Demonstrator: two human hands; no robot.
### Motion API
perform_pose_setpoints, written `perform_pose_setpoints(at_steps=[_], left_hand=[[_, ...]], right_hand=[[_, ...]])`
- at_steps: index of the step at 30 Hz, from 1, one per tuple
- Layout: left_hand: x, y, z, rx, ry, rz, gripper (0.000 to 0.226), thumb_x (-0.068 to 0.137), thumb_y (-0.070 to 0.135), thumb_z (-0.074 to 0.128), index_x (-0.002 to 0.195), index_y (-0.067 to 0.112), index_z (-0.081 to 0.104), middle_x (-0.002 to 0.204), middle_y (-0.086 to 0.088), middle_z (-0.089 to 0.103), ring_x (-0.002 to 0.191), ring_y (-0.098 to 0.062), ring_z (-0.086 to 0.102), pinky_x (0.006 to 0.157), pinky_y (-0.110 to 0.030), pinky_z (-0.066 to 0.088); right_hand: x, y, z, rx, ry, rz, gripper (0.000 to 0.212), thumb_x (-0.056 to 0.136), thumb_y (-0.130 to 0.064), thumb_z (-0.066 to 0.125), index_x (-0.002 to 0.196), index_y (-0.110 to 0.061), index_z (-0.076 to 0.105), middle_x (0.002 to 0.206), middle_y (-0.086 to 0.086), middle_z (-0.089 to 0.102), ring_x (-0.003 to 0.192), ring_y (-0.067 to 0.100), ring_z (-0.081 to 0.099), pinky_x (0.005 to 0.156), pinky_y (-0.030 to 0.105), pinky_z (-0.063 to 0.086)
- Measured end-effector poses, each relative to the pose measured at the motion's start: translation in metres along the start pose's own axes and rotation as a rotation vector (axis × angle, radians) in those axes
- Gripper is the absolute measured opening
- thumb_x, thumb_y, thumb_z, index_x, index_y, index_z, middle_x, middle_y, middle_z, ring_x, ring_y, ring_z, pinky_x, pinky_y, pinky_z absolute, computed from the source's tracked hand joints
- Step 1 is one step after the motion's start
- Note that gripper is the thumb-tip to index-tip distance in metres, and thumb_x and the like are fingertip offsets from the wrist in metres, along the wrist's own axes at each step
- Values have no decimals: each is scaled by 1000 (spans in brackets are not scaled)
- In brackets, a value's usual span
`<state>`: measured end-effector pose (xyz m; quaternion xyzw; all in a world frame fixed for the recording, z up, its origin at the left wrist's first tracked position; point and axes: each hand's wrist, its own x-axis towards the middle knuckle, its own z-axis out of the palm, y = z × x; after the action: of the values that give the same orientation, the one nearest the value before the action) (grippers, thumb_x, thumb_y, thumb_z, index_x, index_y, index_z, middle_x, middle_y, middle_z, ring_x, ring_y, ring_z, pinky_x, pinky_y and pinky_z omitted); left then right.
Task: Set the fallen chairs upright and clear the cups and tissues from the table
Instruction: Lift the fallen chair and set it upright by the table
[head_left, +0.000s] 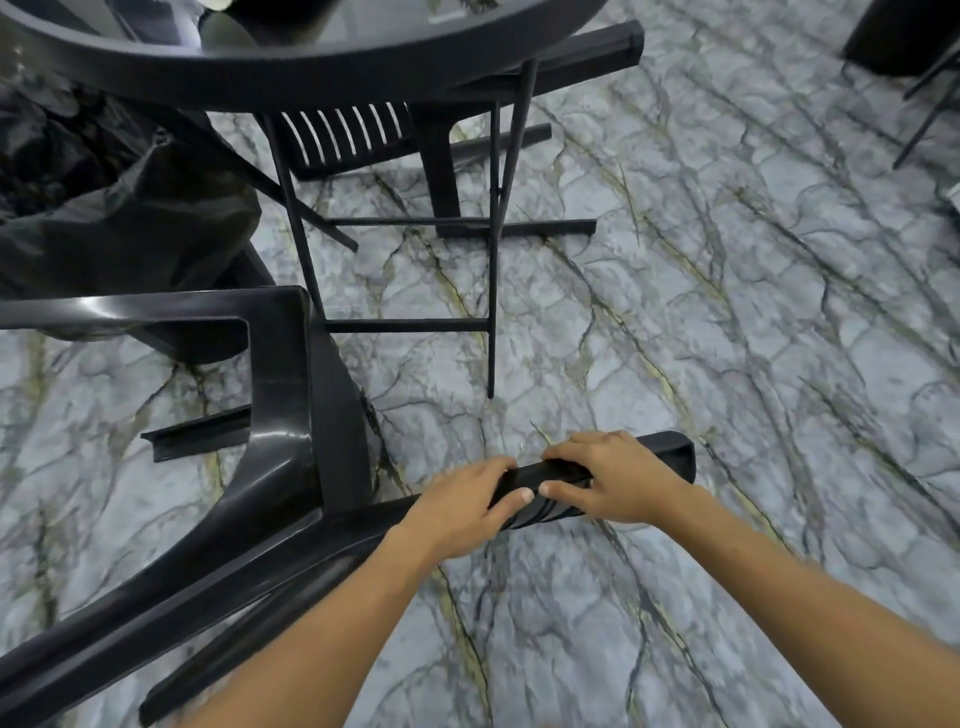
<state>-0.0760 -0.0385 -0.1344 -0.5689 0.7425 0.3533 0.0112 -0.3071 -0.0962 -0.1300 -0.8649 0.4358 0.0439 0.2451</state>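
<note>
Both my hands are clenched on one leg of the fallen chair (291, 467), left hand (457, 509) beside right hand (618, 478). The chair lies on the floor (727, 322) below the bench's (311, 67) near edge.

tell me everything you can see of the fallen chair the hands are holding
The near fallen chair is black, glossy moulded plastic, tipped over on the marble-patterned floor. Its channel-shaped legs point sideways; one short leg juts left, another long one runs towards the lower left corner. The left hand and right hand both grip one leg near its open end, side by side, thumbs on the near face. An armrest loop shows at the left. Its upper part lies beside the table's thin metal frame.
</note>
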Motion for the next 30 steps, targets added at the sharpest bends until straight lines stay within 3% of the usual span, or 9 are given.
perform_pose_setpoints(at_steps=[4,10,14,17,23,27,30], left_hand=[[11,8,6,33,16,-2,42,102,57,33,123,23,47,108,1,62,90,-23,59,79,-44,50],[-2,11,8,17,78,-32,38,103,53,33,124,26,48,111,4,61,100,-22,57,90,-45,45],[-30,12,-16,-75,127,-3,36,101,56,38,125,31,50,105,12,62,94,-14,59,81,-36,46],[-50,18,-50,-111,73,-1,38,99,58,43,123,30,51,102,10,64,89,-11,62,81,-38,53],[-78,67,-112,-84,40,109,50,102,55,37,143,27,41,138,5,57,119,-16,56,99,-38,47],[-110,86,-136,-129,21,148,44,104,53,35,137,27,45,122,2,64,103,-18,61,88,-42,50],[-141,90,-150,-163,78,150,47,101,60,33,137,32,46,116,9,63,97,-9,60,84,-36,51]], right_hand=[[-12,31,-9,-6,26,89,70,84,-82,33,119,-29,62,100,-8,64,91,16,59,79,33,36],[-28,46,-14,4,22,106,67,86,-75,32,126,-29,58,112,-8,64,103,17,54,82,28,27],[-35,18,-34,5,47,69,71,84,-79,25,118,-26,60,105,-8,63,97,17,52,83,34,34],[-41,-13,-63,-79,97,46,59,89,-75,35,112,-28,60,100,-11,61,93,13,51,81,33,33],[-56,-85,-130,-219,127,-16,45,95,-64,42,113,-27,61,105,-9,61,101,16,52,82,35,32],[-73,-126,-163,-293,117,-43,42,97,-57,42,115,-23,59,114,-5,62,108,18,52,85,37,33],[-84,-155,-189,-344,151,-90,47,97,-60,40,118,-22,59,117,-2,62,109,20,52,82,36,29]])
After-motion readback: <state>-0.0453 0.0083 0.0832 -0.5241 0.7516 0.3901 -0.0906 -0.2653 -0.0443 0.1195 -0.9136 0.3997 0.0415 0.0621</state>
